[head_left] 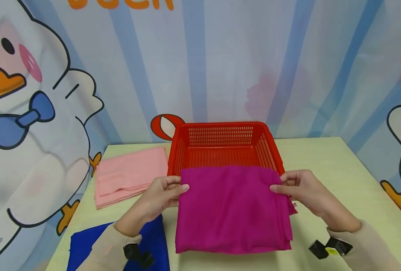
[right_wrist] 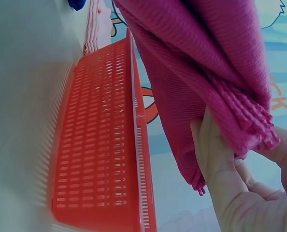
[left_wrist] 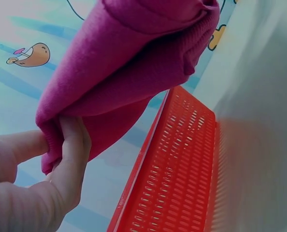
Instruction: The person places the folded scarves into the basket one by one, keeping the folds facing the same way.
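Head view: folded magenta cloth (head_left: 232, 209) held at far corners, left hand (head_left: 160, 195) and right hand (head_left: 305, 192) each pinching stacked layers between thumb and fingers. Grip taken at both upper corners, likely so fold is kept square and layers kept from sliding apart. Far edge of cloth raised over near rim of red basket (head_left: 221, 145); near edge resting on table (head_left: 339, 169). Pink cloth (head_left: 129, 175) lying left of basket; blue cloth (head_left: 119, 244) under left forearm. Wrist views: cloth bunched above fingers (left_wrist: 68, 159), basket just beside.
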Tool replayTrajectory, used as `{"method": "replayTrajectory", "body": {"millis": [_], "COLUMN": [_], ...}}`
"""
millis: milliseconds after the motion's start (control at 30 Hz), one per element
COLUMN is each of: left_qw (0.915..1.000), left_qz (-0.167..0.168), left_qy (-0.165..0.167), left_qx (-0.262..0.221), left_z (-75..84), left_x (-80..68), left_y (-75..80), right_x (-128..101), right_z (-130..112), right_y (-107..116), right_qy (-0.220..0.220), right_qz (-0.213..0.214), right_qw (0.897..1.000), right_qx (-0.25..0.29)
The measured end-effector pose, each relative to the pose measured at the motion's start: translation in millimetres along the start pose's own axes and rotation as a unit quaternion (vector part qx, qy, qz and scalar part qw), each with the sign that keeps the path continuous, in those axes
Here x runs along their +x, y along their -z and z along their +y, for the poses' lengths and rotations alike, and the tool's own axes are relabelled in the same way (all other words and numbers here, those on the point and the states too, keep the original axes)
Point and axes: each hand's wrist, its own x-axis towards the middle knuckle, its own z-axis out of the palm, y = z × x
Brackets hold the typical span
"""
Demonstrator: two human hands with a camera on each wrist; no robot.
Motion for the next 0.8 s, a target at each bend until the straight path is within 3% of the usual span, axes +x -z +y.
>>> {"method": "replayTrajectory", "body": {"millis": [800], "left_qw": [0.9997], "left_qz": [0.015], "left_qy": [-0.02], "left_qx": [-0.007], "left_z": [22.5], "left_x": [14.9], "left_y": [11.8], "right_x": [31.2], "right_z": [-23.9], "right_y": [9.0], "right_qy": [0.003], "right_qz": [-0.004], "right_qw": [1.0], "right_qx": [-0.012]}}
